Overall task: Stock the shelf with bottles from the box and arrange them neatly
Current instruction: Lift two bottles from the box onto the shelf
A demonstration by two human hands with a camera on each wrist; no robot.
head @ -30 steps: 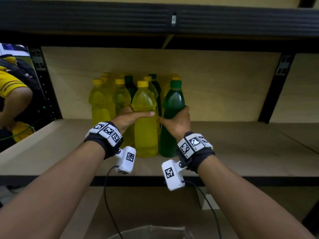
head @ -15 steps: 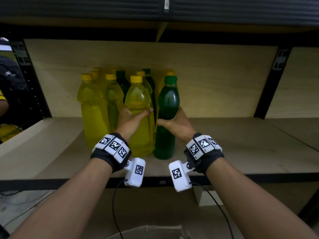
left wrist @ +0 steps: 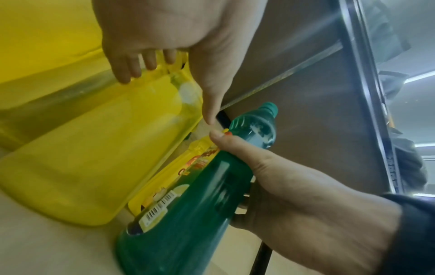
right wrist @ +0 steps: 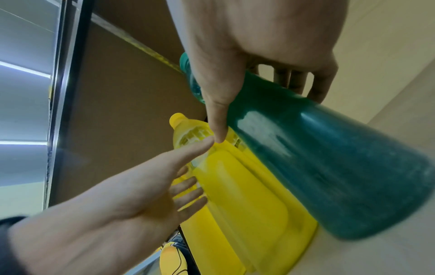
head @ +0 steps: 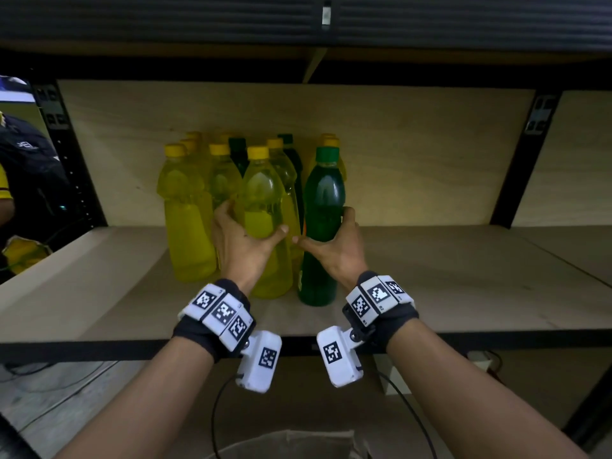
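Observation:
On the wooden shelf board (head: 447, 293) stands a cluster of several yellow and green bottles. My left hand (head: 245, 241) grips the front yellow bottle (head: 261, 190) at mid height, fingers round its back, thumb across its front. My right hand (head: 332, 248) grips the green bottle (head: 323, 193) beside it on the right. Both bottles stand upright on the board, side by side. The left wrist view shows my left hand (left wrist: 164, 37) on the yellow bottle (left wrist: 94, 148) and the green bottle (left wrist: 188, 214). In the right wrist view my right hand (right wrist: 247, 46) wraps the green bottle (right wrist: 329, 167).
The shelf board runs bare to the right of the bottles and at the far left. Black uprights (head: 516, 167) frame the bay and an upper shelf (head: 430, 24) hangs overhead. A box rim (head: 288, 442) shows below the shelf. Another person (head: 20, 167) stands at the left edge.
Both hands keep the same hold on the two front bottles. The head view has shifted slightly, so the bottle cluster sits a little more to the right in the frame.

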